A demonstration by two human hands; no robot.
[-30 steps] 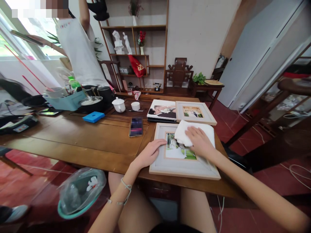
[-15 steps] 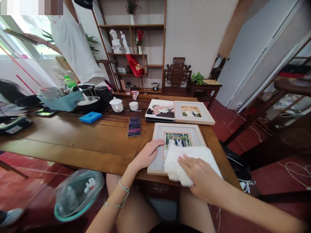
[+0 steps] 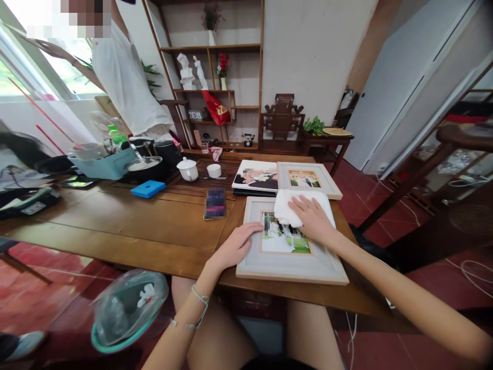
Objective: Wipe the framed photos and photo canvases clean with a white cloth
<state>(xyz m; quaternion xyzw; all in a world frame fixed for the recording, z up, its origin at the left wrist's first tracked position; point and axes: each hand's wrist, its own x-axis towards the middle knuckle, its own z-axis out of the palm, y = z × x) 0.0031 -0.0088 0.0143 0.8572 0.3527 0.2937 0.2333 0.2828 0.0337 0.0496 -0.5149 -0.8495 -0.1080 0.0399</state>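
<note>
A light wooden picture frame (image 3: 287, 265) with a photo in it lies flat at the near edge of the wooden table (image 3: 127, 221). My left hand (image 3: 235, 246) rests flat on the frame's left border, fingers stretched out. My right hand (image 3: 313, 218) presses a folded white cloth (image 3: 289, 207) onto the upper right part of the frame's glass, fingers flat on the cloth.
A second framed photo (image 3: 308, 179) and a photo book (image 3: 256, 177) lie just beyond. A phone (image 3: 215, 203), blue box (image 3: 148, 188), teapot (image 3: 188, 168), cup and pots stand further left. A person in white (image 3: 129, 87) stands behind. A lined bin (image 3: 127, 308) sits by my left knee.
My right hand has slid the cloth from the frame's near edge back up to its far right part. My left hand has stayed on the left border.
</note>
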